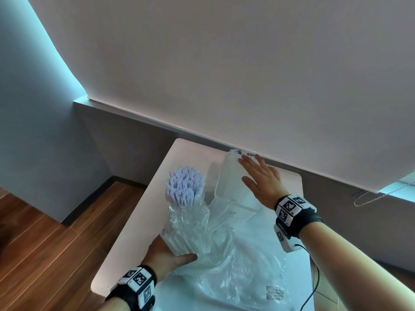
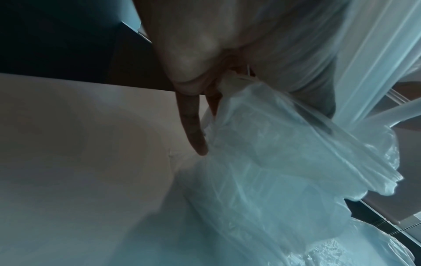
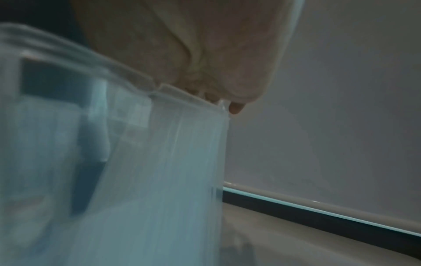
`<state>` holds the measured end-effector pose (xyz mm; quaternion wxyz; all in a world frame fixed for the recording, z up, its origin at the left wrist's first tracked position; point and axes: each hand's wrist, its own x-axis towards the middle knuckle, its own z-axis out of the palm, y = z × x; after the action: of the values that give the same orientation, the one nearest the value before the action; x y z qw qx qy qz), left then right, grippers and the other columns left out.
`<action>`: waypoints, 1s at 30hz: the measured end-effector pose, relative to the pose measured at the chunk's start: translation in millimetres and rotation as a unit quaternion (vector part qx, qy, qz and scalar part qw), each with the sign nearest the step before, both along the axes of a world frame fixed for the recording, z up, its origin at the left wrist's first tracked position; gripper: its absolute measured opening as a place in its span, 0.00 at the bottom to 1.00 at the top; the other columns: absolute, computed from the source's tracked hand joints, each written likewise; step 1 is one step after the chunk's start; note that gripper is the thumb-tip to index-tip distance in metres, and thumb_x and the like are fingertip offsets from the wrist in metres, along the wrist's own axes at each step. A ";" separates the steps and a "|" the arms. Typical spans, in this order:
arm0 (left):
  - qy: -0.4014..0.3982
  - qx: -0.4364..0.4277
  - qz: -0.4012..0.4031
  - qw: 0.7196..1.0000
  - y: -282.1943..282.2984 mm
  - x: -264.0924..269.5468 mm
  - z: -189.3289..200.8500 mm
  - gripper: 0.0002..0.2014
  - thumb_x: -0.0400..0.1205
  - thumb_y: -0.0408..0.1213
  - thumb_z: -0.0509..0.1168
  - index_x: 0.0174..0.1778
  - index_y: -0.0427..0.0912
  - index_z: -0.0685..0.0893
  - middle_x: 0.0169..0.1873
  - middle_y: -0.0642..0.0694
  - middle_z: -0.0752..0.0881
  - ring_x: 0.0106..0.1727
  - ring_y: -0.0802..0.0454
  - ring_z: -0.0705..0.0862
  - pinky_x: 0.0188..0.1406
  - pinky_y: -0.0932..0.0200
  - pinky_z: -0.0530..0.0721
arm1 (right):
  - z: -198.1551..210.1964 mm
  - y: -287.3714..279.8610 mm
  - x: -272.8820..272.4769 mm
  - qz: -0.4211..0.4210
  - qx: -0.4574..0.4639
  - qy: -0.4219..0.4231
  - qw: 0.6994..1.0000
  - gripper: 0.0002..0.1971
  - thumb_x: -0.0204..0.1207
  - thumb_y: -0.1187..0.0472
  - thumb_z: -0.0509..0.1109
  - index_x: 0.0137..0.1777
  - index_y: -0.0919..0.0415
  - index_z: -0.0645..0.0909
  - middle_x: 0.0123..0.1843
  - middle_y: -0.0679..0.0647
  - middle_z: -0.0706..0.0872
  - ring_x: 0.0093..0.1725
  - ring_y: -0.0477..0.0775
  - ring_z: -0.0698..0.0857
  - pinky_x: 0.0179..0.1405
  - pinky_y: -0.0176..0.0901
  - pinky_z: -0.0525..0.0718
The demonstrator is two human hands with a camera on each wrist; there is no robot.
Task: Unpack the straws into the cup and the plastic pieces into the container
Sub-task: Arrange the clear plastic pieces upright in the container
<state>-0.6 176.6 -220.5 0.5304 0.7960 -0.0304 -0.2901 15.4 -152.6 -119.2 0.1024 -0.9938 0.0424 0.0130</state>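
Observation:
A bundle of pale lilac straws [image 1: 185,185] stands upright on the white table [image 1: 134,232], its lower half in crinkled clear wrapping. My left hand [image 1: 173,254] grips the wrapped base, thumb in front. In the left wrist view one finger [image 2: 193,129] lies straight beside the plastic film [image 2: 273,162]. My right hand [image 1: 260,178] lies flat, fingers straight, on top of a clear plastic container [image 1: 226,176] at the table's far side. Up close the palm [image 3: 193,54] rests on the container [image 3: 159,162] rim. I see no cup clearly.
A large loose clear plastic bag [image 1: 235,272] covers the near right part of the table. A white roller blind [image 1: 224,63] hangs right behind the table, its bead chain [image 1: 363,196] to the right. Wooden floor [image 1: 45,243] lies left of the table edge.

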 end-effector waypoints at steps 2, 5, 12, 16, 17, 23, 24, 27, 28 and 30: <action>-0.007 -0.004 0.002 1.000 -0.2 0.0 2.3 0.38 0.48 0.48 0.89 0.55 0.55 0.83 0.49 0.57 0.90 0.52 0.64 0.87 0.59 0.61 0.83 | 4.2 1.4 0.4 -0.004 0.005 0.017 1.000 0.28 0.86 0.40 0.45 0.84 0.37 0.43 0.84 0.32 0.40 0.83 0.43 0.33 0.82 0.58 0.39; -0.010 -0.002 -0.003 1.000 -1.1 -0.3 5.1 0.37 0.50 0.47 0.90 0.55 0.56 0.82 0.50 0.59 0.89 0.52 0.65 0.86 0.58 0.61 0.82 | 9.8 5.7 -1.2 0.011 -0.016 0.024 1.000 0.30 0.83 0.35 0.40 0.84 0.36 0.39 0.84 0.32 0.38 0.83 0.45 0.29 0.80 0.59 0.33; -0.031 0.007 0.002 0.999 -1.5 -1.5 13.6 0.37 0.53 0.44 0.89 0.53 0.61 0.76 0.49 0.67 0.82 0.49 0.70 0.80 0.61 0.66 0.76 | 38.0 29.2 -20.4 -0.026 0.029 -0.150 0.988 0.23 0.84 0.47 0.56 0.79 0.40 0.65 0.83 0.40 0.63 0.83 0.52 0.56 0.75 0.54 0.55; -0.009 0.013 0.001 1.000 0.5 -0.6 10.5 0.35 0.52 0.44 0.89 0.51 0.58 0.79 0.48 0.63 0.85 0.49 0.71 0.82 0.59 0.64 0.77 | 54.2 49.2 -66.9 0.006 0.163 -0.188 0.968 0.20 0.69 0.73 0.60 0.52 0.52 0.84 0.44 0.43 0.88 0.45 0.41 0.85 0.49 0.42 0.84; -0.006 0.011 0.002 1.000 0.1 -0.1 9.8 0.33 0.53 0.42 0.89 0.50 0.57 0.80 0.47 0.62 0.86 0.47 0.72 0.82 0.58 0.65 0.78 | 52.6 55.0 -81.1 0.010 0.176 -0.143 0.974 0.21 0.68 0.74 0.61 0.54 0.51 0.84 0.42 0.41 0.87 0.42 0.38 0.85 0.46 0.39 0.84; 0.045 0.011 -0.005 0.999 2.5 1.9 1.6 0.36 0.51 0.49 0.89 0.55 0.46 0.86 0.47 0.54 0.91 0.50 0.64 0.88 0.57 0.63 0.81 | -15.9 89.8 -133.4 -0.007 0.194 0.155 0.969 0.61 0.61 0.32 0.74 0.85 0.49 0.39 0.80 0.34 0.50 0.79 0.38 0.50 0.82 0.40 0.53; 0.052 0.010 -0.008 0.999 2.0 1.9 1.3 0.37 0.51 0.50 0.89 0.56 0.45 0.86 0.48 0.54 0.91 0.50 0.63 0.88 0.55 0.64 0.81 | -25.2 95.6 -132.0 -0.014 0.200 0.139 0.970 0.64 0.59 0.29 0.74 0.85 0.48 0.37 0.80 0.33 0.45 0.79 0.37 0.45 0.82 0.41 0.50; 0.058 0.003 -0.018 0.998 0.9 -0.4 4.1 0.36 0.52 0.50 0.89 0.56 0.48 0.87 0.46 0.56 0.91 0.47 0.68 0.87 0.50 0.68 0.80 | -34.6 108.4 -117.9 -0.030 0.226 0.054 0.972 0.60 0.58 0.31 0.76 0.83 0.45 0.42 0.82 0.34 0.48 0.81 0.36 0.47 0.81 0.39 0.50; 0.045 0.003 -0.022 0.999 1.0 -1.2 5.9 0.34 0.53 0.48 0.89 0.55 0.50 0.86 0.45 0.58 0.91 0.45 0.70 0.87 0.47 0.72 0.80 | -34.8 111.3 -112.4 -0.039 0.248 0.034 0.967 0.56 0.59 0.34 0.78 0.81 0.41 0.45 0.80 0.32 0.51 0.78 0.34 0.51 0.80 0.38 0.52; 0.019 0.001 -0.028 0.999 1.5 -1.7 9.1 0.36 0.53 0.49 0.89 0.56 0.54 0.84 0.47 0.61 0.89 0.48 0.72 0.86 0.49 0.73 0.78 | -35.3 116.4 -102.3 -0.053 0.294 0.019 0.954 0.49 0.62 0.41 0.79 0.76 0.35 0.48 0.77 0.30 0.59 0.75 0.34 0.59 0.79 0.39 0.59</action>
<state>-2.3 178.1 -211.3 0.5214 0.7899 -0.0420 -0.3200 -86.9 -36.3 -154.5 0.3901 -0.9155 0.0909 0.0389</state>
